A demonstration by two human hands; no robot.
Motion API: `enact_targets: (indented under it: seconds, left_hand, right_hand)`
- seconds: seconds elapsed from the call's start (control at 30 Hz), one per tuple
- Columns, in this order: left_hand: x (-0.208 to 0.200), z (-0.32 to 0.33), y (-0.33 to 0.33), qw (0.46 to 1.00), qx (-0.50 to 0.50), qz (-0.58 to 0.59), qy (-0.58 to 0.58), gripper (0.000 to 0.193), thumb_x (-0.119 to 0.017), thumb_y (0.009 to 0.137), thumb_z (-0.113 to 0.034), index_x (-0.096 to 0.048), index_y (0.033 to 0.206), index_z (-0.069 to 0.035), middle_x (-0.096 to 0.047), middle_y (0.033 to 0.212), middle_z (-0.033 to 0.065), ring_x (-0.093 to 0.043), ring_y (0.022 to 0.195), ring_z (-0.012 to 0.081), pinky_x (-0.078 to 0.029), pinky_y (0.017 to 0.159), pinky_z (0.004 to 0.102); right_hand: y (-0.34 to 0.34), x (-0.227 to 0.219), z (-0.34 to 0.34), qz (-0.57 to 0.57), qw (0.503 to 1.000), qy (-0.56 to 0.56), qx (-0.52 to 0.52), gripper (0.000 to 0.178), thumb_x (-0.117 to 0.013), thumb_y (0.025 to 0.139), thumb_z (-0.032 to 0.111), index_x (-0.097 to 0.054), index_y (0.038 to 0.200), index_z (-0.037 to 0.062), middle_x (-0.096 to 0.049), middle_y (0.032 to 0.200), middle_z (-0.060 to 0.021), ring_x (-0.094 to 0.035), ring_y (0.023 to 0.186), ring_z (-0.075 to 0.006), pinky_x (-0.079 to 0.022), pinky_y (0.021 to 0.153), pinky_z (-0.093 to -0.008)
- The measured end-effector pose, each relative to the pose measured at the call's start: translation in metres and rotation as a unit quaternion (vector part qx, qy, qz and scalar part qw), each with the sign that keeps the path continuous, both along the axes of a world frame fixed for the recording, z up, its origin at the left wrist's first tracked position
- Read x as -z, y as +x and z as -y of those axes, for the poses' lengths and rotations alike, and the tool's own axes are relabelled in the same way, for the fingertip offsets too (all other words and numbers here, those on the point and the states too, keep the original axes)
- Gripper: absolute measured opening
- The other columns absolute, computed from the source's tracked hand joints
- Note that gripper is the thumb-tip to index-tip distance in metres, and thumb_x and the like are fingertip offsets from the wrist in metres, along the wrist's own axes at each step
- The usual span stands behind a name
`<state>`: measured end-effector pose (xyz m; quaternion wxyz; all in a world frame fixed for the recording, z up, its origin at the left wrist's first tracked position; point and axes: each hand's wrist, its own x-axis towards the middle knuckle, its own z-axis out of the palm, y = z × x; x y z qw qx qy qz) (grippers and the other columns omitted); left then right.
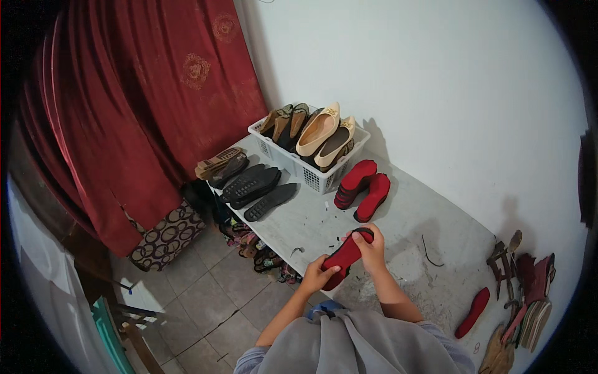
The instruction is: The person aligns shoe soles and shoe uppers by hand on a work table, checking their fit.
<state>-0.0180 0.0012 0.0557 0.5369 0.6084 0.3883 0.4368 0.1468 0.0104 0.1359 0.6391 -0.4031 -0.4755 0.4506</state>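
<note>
Red insole [344, 257] gripped at both ends: left hand [319, 274] clasping lower end, right hand [369, 244] pinching upper end. Beyond insole, stacked red soles [364, 187]; farther, white basket [311, 174] of shoes.

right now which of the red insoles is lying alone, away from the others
The red insole at the table's near right edge, beside the tool pile; the others are stacked by the basket or held.
</note>
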Motion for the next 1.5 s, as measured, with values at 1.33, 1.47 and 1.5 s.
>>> enact_targets:
  seconds: [1.33,1.47,1.5]
  left_hand:
    - [-0.063,0.005,0.03,0.982,0.039,0.181,-0.018,0.047,-0.067,0.084,-0.023,-0.048,0.116,0.004,-0.057,0.108,0.0101,-0.053,0.099,0.0138,-0.042,0.087,0.0289]
    - [-0.064,0.004,0.028,0.985,0.033,0.169,-0.019,0.047,-0.068,0.082,-0.023,-0.049,0.115,0.004,-0.058,0.106,0.0105,-0.055,0.097,0.0141,-0.044,0.085,0.0295]
    - [-0.063,0.003,0.026,0.99,0.038,0.138,-0.019,0.048,-0.069,0.082,-0.024,-0.049,0.115,0.004,-0.059,0.104,0.0105,-0.056,0.095,0.0142,-0.044,0.084,0.0295]
  right_hand:
    - [-0.013,-0.044,-0.007,-0.239,0.95,0.043,-0.194,0.055,-0.033,0.091,0.058,-0.033,0.126,0.0159,-0.055,0.101,-0.0194,-0.06,0.086,-0.0306,-0.051,0.076,-0.0437]
    - [-0.014,-0.042,-0.005,-0.1,0.978,0.103,-0.151,0.051,-0.051,0.09,0.043,-0.031,0.127,0.0146,-0.055,0.101,-0.0189,-0.061,0.085,-0.0291,-0.052,0.075,-0.042]
    - [-0.015,-0.043,-0.005,-0.099,0.981,0.088,-0.144,0.052,-0.057,0.087,0.036,-0.032,0.127,0.013,-0.057,0.098,-0.0183,-0.062,0.084,-0.0285,-0.052,0.075,-0.0419]
